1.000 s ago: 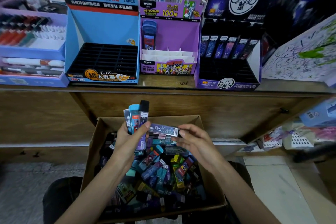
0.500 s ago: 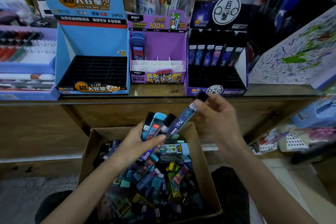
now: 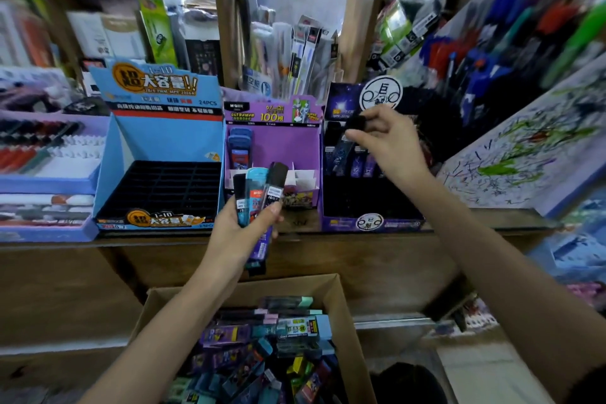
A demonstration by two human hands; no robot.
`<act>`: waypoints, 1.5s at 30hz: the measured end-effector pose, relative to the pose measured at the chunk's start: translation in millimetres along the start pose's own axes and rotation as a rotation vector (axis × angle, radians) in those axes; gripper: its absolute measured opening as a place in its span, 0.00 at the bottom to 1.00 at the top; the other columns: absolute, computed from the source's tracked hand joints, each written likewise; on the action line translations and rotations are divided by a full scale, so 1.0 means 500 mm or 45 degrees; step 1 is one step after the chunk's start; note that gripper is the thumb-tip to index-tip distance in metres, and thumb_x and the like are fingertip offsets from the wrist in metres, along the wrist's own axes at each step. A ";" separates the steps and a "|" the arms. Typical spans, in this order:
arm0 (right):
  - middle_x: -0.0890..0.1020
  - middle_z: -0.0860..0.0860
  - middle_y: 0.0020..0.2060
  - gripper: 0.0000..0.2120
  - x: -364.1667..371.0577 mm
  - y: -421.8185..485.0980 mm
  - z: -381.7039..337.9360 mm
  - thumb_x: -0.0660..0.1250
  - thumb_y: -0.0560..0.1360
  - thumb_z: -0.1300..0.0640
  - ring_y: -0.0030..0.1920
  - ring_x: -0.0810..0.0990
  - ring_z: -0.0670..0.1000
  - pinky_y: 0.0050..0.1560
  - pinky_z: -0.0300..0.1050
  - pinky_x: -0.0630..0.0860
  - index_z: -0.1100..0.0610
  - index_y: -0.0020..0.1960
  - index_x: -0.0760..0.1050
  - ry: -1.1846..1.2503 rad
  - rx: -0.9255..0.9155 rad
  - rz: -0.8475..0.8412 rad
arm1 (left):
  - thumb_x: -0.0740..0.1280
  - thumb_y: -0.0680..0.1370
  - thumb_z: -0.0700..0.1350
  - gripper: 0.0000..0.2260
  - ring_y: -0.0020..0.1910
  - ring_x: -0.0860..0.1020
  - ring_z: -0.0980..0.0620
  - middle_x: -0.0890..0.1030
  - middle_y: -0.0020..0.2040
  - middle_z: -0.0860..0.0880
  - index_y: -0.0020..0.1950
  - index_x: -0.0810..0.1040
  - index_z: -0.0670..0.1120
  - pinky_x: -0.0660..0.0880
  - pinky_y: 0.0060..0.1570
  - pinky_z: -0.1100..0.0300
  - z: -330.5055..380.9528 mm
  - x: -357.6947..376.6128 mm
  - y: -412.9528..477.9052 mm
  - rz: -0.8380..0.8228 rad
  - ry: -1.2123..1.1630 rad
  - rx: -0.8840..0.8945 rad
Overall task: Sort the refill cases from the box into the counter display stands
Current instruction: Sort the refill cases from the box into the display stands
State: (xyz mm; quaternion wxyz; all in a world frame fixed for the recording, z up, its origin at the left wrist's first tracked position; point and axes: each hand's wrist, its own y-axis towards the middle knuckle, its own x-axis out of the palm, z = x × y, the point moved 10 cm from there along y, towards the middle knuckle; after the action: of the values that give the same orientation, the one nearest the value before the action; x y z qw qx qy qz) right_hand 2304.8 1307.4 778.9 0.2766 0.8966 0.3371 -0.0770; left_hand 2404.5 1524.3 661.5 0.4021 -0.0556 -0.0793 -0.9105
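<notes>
My right hand (image 3: 388,144) pinches the black cap of a dark starry refill case (image 3: 343,149) and holds it over the back row of the dark purple display stand (image 3: 370,218), where several similar cases stand. My left hand (image 3: 244,229) grips a fan of refill cases (image 3: 259,197), blue and black-capped ones, in front of the purple Ultraman stand (image 3: 278,144). The blue stand (image 3: 157,154) at the left has a black slotted tray with no cases in it. Below, the cardboard box (image 3: 337,302) holds many mixed refill cases.
The stands sit on a wooden counter (image 3: 295,233). A lilac tray of pens (image 3: 46,154) is at the far left. A scribbled test board (image 3: 524,154) leans at the right. Shelves of packaged stationery rise behind the stands.
My right hand has carried the starry case up from the box to the dark purple stand. My left hand has risen with its bundle toward the counter. The view has tilted upward.
</notes>
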 end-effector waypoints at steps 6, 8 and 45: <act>0.77 0.42 0.36 0.11 0.056 0.007 0.026 0.73 0.70 0.63 0.34 0.75 0.33 0.42 0.27 0.73 0.52 0.46 0.74 -0.135 -0.068 -0.116 | 0.72 0.64 0.56 0.19 0.33 0.80 0.57 0.83 0.37 0.51 0.51 0.76 0.49 0.76 0.33 0.67 -0.017 -0.013 -0.010 0.015 0.016 -0.039; 0.77 0.44 0.37 0.11 0.052 0.011 0.034 0.74 0.69 0.61 0.34 0.76 0.36 0.42 0.30 0.75 0.52 0.47 0.74 -0.148 -0.032 -0.113 | 0.72 0.63 0.57 0.21 0.33 0.80 0.56 0.83 0.37 0.51 0.51 0.76 0.49 0.76 0.33 0.66 -0.021 -0.011 -0.013 0.008 0.010 -0.053; 0.81 0.53 0.43 0.05 0.186 -0.183 -0.002 0.66 0.76 0.60 0.38 0.78 0.44 0.36 0.35 0.74 0.61 0.50 0.76 0.409 0.516 -0.226 | 0.66 0.66 0.60 0.20 0.32 0.80 0.57 0.83 0.35 0.51 0.51 0.77 0.49 0.76 0.30 0.65 -0.019 0.043 -0.014 0.033 -0.244 -0.174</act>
State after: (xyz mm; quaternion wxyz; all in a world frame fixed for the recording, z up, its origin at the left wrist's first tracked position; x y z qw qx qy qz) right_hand 2316.3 1416.9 708.8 0.0267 0.9013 0.4317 -0.0237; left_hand 2384.4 1511.4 655.0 0.3997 -0.1707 -0.0545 -0.8990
